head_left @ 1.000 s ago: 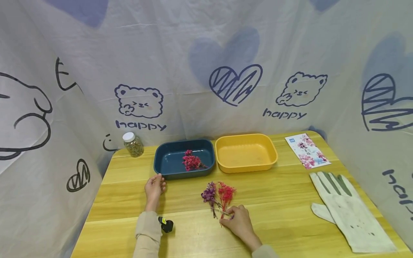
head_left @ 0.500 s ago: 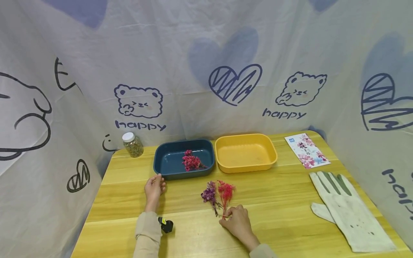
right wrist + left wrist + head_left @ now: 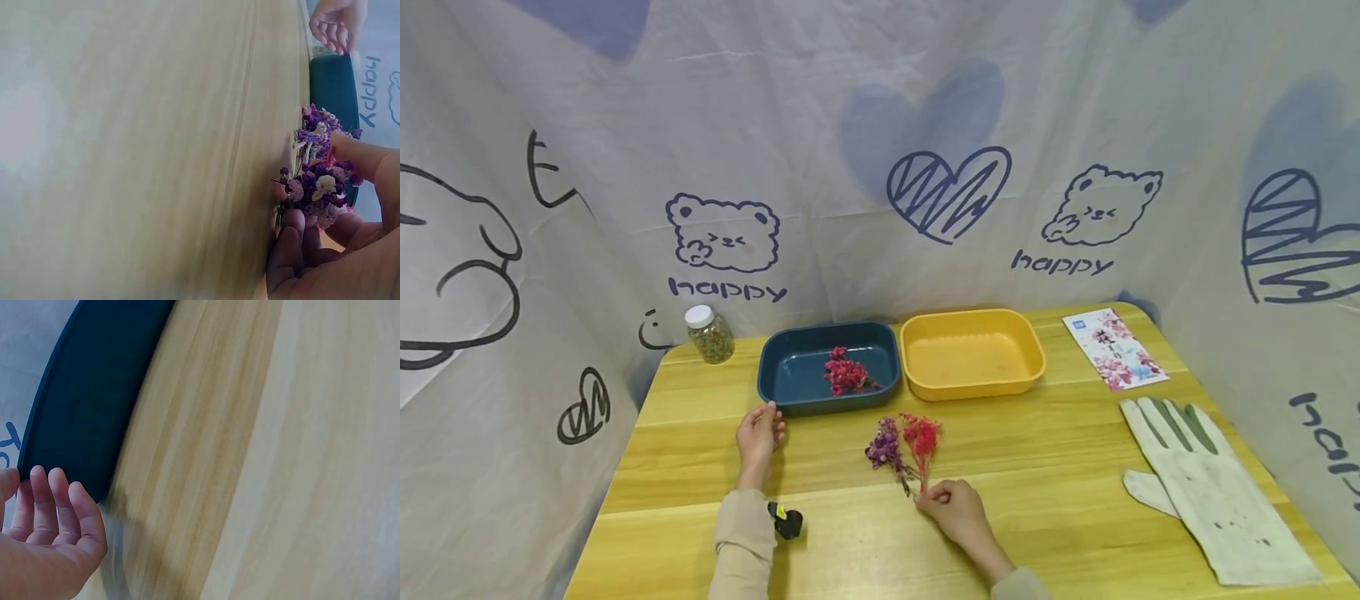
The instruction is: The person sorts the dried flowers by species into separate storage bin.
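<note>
My left hand (image 3: 760,433) pinches the front left corner of a dark blue tray (image 3: 820,406), its thumb at the rim and its fingers against the outer wall in the left wrist view. Inside that tray lies a bunch of deep pink dried flowers (image 3: 847,375). In front of the trays, my right hand (image 3: 955,512) pinches the stems of a red dried flower bunch (image 3: 921,437); its fingertips hide the stem ends. Just left of it is a purple dried flower bunch (image 3: 883,446), the stems close together. Close up, the right wrist view has purple and white blossoms (image 3: 322,184) by the fingers.
A yellow tray (image 3: 973,387) stands right beside the blue one. Back left is a white-capped jar (image 3: 710,337) with dried bits in it. A floral-printed packet (image 3: 1115,350) and a white work glove (image 3: 1217,500) lie on the right of the wooden table (image 3: 850,550).
The right hand has brought the red bunch slightly up and left, its stems now leaning closer to the purple bunch, which has also shifted a little. The left hand stays at the tray's corner.
</note>
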`<action>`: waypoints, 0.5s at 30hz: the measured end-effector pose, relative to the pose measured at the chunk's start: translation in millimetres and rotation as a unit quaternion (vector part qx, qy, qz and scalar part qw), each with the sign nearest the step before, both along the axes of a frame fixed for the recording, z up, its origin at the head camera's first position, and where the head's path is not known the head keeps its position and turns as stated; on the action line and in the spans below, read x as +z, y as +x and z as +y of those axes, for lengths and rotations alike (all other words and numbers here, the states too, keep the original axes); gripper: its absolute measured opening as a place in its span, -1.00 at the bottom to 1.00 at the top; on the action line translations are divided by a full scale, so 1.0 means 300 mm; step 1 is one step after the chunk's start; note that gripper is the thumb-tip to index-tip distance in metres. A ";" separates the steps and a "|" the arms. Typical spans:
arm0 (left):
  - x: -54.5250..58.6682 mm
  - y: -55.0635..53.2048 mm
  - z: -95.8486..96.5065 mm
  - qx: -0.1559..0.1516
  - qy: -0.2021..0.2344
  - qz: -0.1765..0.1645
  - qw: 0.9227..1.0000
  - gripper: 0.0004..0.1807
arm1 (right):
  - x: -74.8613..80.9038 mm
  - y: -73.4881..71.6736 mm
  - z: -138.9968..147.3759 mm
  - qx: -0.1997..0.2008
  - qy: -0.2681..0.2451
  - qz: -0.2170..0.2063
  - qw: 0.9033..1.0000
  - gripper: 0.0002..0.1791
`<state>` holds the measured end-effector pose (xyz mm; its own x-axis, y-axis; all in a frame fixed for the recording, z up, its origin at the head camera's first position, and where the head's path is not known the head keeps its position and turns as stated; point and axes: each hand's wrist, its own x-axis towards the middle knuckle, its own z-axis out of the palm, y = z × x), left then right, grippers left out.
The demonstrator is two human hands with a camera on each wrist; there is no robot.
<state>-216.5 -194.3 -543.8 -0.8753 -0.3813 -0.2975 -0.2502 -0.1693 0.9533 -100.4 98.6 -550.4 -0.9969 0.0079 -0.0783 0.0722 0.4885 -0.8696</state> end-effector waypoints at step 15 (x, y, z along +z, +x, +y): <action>0.003 -0.003 0.005 0.002 0.000 -0.002 1.000 -0.55 | 0.019 0.015 0.003 -0.061 -0.056 -0.066 0.994 -0.78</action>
<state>-217.2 -193.0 -542.8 -0.8728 -0.3852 -0.2999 -0.2525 -0.1696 0.9526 -95.8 99.6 -544.6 -0.9700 0.1121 -0.2156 0.2421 0.3706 -0.8967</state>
